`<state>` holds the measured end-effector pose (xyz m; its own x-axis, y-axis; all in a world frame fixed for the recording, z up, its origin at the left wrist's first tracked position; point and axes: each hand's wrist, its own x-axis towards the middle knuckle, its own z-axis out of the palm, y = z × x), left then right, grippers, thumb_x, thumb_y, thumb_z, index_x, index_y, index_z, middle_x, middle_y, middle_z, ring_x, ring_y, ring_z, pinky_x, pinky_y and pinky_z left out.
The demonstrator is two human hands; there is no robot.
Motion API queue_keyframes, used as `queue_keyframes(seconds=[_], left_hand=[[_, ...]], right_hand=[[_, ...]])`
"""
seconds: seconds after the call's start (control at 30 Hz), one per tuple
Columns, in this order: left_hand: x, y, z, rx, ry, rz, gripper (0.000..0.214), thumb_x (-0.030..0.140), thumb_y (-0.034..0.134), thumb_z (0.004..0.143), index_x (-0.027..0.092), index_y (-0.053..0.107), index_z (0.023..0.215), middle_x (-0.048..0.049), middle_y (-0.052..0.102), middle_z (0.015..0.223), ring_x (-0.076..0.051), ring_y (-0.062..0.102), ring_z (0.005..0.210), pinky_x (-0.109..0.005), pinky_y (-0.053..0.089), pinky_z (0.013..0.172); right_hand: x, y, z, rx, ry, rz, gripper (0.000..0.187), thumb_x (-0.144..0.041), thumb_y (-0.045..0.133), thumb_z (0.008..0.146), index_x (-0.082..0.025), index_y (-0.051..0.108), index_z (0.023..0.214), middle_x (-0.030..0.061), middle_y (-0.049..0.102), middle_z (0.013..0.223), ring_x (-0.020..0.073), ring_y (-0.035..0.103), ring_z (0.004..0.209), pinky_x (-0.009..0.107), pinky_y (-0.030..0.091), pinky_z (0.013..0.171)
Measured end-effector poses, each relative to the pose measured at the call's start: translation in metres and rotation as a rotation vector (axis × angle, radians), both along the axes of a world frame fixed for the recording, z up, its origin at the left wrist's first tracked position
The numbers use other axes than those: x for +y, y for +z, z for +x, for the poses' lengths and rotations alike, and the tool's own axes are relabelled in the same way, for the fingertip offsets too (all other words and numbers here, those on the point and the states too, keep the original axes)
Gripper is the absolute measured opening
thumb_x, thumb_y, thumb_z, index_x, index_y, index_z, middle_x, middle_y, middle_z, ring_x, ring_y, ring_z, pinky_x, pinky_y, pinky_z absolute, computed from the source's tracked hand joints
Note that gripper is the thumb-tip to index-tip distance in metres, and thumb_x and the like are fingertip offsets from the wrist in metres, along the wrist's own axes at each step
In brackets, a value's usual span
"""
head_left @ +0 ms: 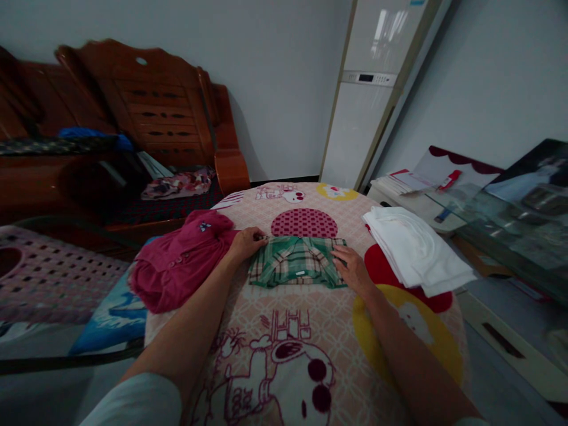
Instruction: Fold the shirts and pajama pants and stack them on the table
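Both hands at the ends of a folded green plaid shirt.
Right hand lies flat and open on the right edge. Left hand curls at the left edge; I cannot tell if it pinches. Uneven pressure could skew the fold. Magenta garment and white stack flank it, unboxed.

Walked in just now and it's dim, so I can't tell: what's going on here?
A person has both hands on a folded green plaid shirt lying on a cartoon-print blanket. The left hand curls at the shirt's far left corner; the right hand lies flat on its right edge. A crumpled pink garment sits just left of the shirt, beside the left forearm, and a stack of folded white cloth lies to the right, apart from the hands.
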<state>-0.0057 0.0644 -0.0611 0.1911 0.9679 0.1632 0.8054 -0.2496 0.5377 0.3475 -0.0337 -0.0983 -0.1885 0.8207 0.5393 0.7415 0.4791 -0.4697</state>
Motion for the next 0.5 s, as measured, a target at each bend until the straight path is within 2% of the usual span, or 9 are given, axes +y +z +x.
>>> queue_keyframes(seconds=[0.13,0.3,0.4,0.5], left_hand=[[0.0,0.002,-0.001,-0.041,0.034,-0.004,0.021,0.033,0.071,0.067,0.018,0.069,0.081,-0.0037,0.071,0.08,-0.019,0.064,0.074,-0.027,0.046,0.068],[0.001,0.002,-0.002,-0.156,0.021,-0.023,0.028,0.036,0.068,0.069,0.017,0.069,0.089,-0.0029,0.07,0.08,-0.018,0.063,0.074,-0.026,0.046,0.069],[0.002,0.003,0.0,-0.122,0.017,-0.067,0.032,0.039,0.068,0.069,0.018,0.072,0.092,-0.0025,0.071,0.079,-0.019,0.064,0.074,-0.026,0.045,0.068],[0.003,0.006,0.002,-0.038,0.027,-0.09,0.026,0.041,0.066,0.071,0.019,0.072,0.082,-0.0018,0.07,0.073,-0.018,0.063,0.071,-0.025,0.042,0.063]], right_hand=[[0.001,0.0,0.003,0.012,-0.034,0.021,0.03,-0.031,0.054,0.088,-0.02,0.073,0.109,0.0132,0.07,0.119,0.0273,0.063,0.113,0.049,0.048,0.102],[0.003,-0.003,0.007,0.041,-0.148,0.069,0.038,-0.035,0.044,0.093,-0.016,0.069,0.114,0.0163,0.069,0.118,0.0282,0.063,0.112,0.047,0.048,0.101],[0.007,-0.006,0.01,0.055,-0.209,0.087,0.04,-0.032,0.039,0.093,-0.016,0.067,0.115,0.0163,0.069,0.117,0.0281,0.063,0.11,0.047,0.048,0.1],[0.017,-0.008,0.013,0.068,-0.25,0.088,0.038,-0.028,0.038,0.091,-0.017,0.067,0.114,0.0144,0.07,0.113,0.0264,0.063,0.107,0.045,0.047,0.099]])
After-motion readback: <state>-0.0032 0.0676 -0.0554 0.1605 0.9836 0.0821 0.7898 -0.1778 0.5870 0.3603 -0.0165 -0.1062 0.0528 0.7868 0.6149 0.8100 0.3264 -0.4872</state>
